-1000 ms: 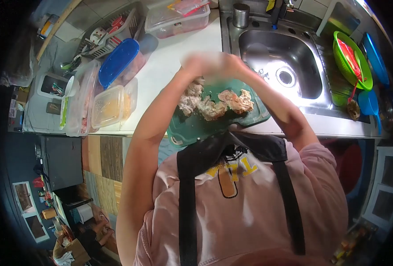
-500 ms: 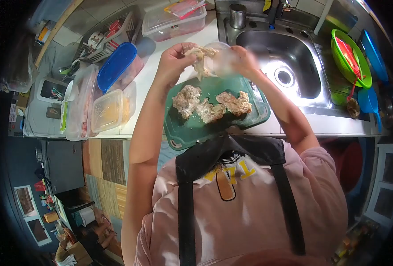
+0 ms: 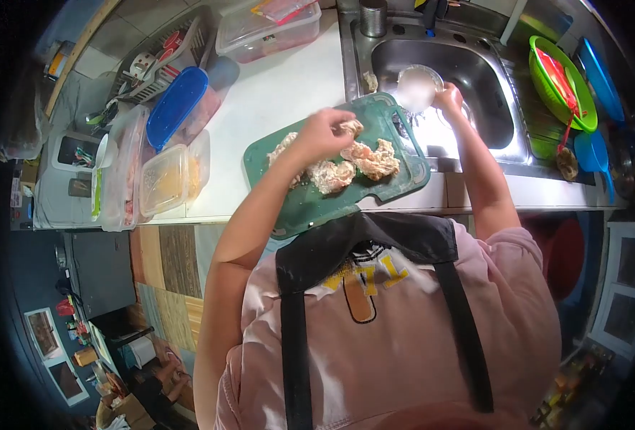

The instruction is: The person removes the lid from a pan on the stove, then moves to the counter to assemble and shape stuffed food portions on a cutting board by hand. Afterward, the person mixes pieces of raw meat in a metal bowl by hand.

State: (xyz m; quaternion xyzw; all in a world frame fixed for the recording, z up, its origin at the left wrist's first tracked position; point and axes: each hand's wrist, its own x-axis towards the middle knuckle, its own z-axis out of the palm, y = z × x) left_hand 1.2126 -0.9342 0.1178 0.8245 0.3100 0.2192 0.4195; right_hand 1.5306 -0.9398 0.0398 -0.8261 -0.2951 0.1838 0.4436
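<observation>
Over the green cutting board (image 3: 346, 204), my left hand (image 3: 322, 134) is closed on a pale coated piece of meat (image 3: 351, 127). Beneath and beside it lie more coated pieces: one partly behind my left wrist, one in the middle (image 3: 332, 177) and one toward the right (image 3: 375, 159). My right hand (image 3: 449, 99) grips the edge of a round, whitish container (image 3: 419, 87) above the metal sink (image 3: 486, 93); its contents are blurred. A small pale scrap (image 3: 370, 81) sits on the sink's left rim.
Left on the counter are a blue-lidded container (image 3: 178, 107), a clear tub (image 3: 163, 179) and a dish rack (image 3: 167, 57). A lidded plastic box (image 3: 267, 36) stands at the back, a metal can (image 3: 373, 18) behind the sink, and a green basin (image 3: 547, 79) at right.
My left hand has come down over the board with the piece of meat. My right hand has moved right, over the sink, with the round container. The view has shifted slightly.
</observation>
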